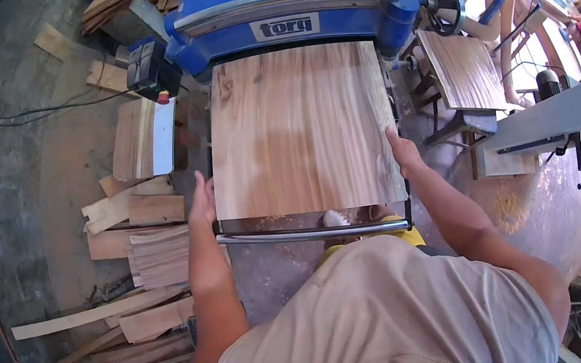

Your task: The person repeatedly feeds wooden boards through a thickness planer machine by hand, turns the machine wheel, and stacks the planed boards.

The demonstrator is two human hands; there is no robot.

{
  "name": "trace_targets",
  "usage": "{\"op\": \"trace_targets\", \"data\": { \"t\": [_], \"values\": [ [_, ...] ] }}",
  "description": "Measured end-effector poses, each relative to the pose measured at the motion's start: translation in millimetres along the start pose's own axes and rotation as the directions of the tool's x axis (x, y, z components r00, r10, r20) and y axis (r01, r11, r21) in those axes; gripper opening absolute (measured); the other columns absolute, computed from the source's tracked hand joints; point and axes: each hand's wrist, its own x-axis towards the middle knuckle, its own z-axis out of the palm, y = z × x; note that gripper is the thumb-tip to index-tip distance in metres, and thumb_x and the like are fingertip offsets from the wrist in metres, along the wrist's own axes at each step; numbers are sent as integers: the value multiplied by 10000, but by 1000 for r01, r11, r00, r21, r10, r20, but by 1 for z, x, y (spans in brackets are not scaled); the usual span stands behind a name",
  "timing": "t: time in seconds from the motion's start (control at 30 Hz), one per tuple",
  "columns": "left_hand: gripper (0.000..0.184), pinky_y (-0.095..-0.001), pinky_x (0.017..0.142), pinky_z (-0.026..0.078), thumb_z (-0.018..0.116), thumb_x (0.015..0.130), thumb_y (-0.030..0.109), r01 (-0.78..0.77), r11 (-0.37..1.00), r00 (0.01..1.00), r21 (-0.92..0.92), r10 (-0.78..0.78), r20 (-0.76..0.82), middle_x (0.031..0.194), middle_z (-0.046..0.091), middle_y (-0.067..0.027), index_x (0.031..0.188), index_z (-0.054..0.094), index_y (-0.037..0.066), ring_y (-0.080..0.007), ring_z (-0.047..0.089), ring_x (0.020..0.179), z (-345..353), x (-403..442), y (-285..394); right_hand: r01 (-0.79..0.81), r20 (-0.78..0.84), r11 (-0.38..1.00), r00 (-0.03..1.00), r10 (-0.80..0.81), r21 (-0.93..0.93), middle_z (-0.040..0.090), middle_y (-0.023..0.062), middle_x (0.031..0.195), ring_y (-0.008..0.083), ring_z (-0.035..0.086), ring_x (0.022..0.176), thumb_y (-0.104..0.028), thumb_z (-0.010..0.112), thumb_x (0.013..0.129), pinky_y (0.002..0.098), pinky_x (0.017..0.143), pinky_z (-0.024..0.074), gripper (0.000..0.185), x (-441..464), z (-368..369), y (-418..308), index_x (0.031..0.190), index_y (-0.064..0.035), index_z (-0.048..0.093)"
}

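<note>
My left hand [202, 201] and right hand [405, 152] flank the wooden panel [302, 134], likely for square alignment with the blue machine [281, 4]; fingers partly hidden, I cannot judge opening or grip.

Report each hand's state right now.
Left hand: at the left edge of the broad, brown-streaked wooden board; grip cannot be told.
Right hand: at that board's right edge; grip cannot be told.

Pale beige short-sleeved T-shirt [372, 313], softly creased, bare forearms [211, 266], yellow garment [409, 236] below.
</note>
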Motion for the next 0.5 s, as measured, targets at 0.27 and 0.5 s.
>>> {"op": "trace_targets", "data": {
  "t": [0.27,0.5],
  "values": [
    [636,-430,973,431,533,864,569,-425,604,903,-674,333,-271,1290,541,-56,1273,501,84,-235,503,1186,66,-36,-114,-29,1,1000,1000,29,7,592,139,1112,193,505,1062,-566,599,839,347,983,347,667,4,5,3,1051,66,613],
    [518,-372,899,479,579,883,468,-288,773,947,-566,140,-291,1213,574,-36,1263,503,124,-221,570,1067,140,25,-146,-27,72,996,997,33,-82,617,112,933,165,544,953,-516,610,851,321,867,425,578,28,4,-20,1060,23,600]
  ]
}}
